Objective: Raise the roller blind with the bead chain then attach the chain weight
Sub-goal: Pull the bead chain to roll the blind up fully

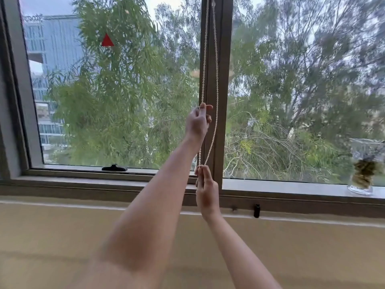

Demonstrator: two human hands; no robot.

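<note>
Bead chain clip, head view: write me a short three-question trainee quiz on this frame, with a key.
1. True or false: both hands grip the bead chain.
2. Which hand is higher on it? A) left hand B) right hand
3. Fill in: a glass jar stands on the window ____ at the right.

Key: 1 true. 2 A: the left hand pinches the left strand in front of the window's centre post, and the right hand holds the bottom of the loop near the sill. 3 sill.
</note>
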